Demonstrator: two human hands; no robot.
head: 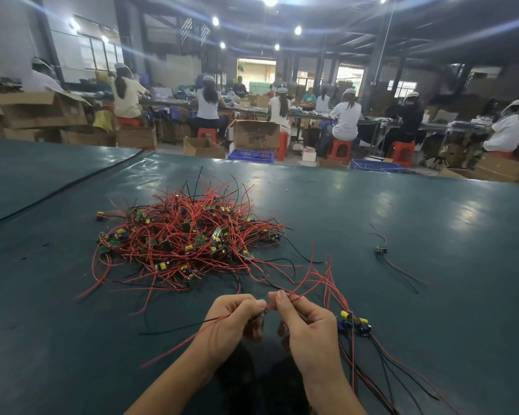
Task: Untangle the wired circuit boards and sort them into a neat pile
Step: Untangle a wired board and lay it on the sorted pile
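Both hands are up close in front of me, just above the dark green table (432, 223). My left hand (234, 322) is curled in tight, thumb and forefinger pinching a red wire (271, 306), and my right hand (309, 327) is curled the same way, pinching that wire right next to it, so the fingertips of the two hands nearly meet. There's something small and dark tucked under my left fingertips; I can't tell if it's a board. From my left grip, red and black leads trail off low to the left, and from my right grip a spray of red wires fans up and away to the right. Just beside my right knuckles sits a small cluster of boards (354, 322), yellow and blue parts showing, leads running back toward me along my wrist. The big tangled heap (186, 238) of red wires and little green boards lies ahead and to the left, its loose ends reaching almost to my hands. One lone board (381, 250) rests well off to the right. Across the room, workers sit on red stools (339, 151) among cardboard boxes (256, 134).
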